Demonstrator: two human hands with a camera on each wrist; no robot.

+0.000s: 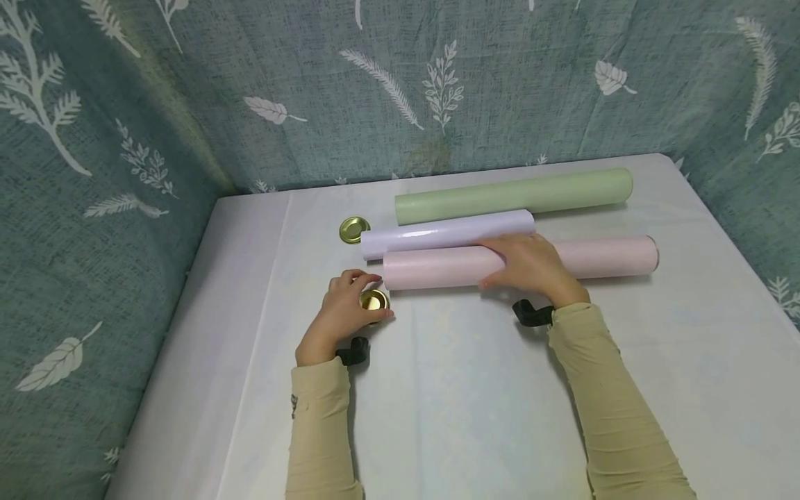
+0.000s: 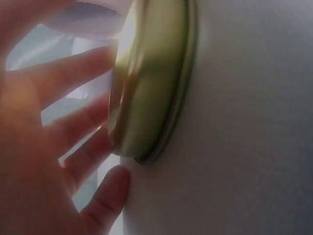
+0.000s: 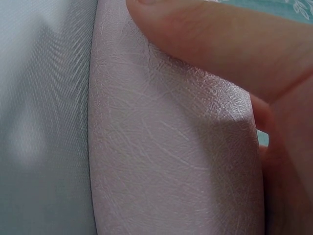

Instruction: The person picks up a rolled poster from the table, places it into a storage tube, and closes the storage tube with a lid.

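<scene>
My right hand (image 1: 530, 264) grips the middle of a pink roll (image 1: 431, 269) from above, thumb along its near side. Seen from the right wrist, the roll's surface (image 3: 151, 161) has a fine creased texture, like wallpaper. At the roll's left end, my left hand (image 1: 340, 309) holds a gold metal lid (image 1: 374, 301) between thumb and fingers. The left wrist view shows this round lid (image 2: 156, 78) standing close over the white surface, with a rolled rim and the fingertips along its edge.
Just behind the pink roll lies a shiny lilac roll (image 1: 450, 232), and farther back a green roll (image 1: 512, 196). A second gold lid (image 1: 353, 229) sits by the lilac roll's left end. Leaf-patterned curtains (image 1: 300, 90) border the white-covered table (image 1: 475, 417).
</scene>
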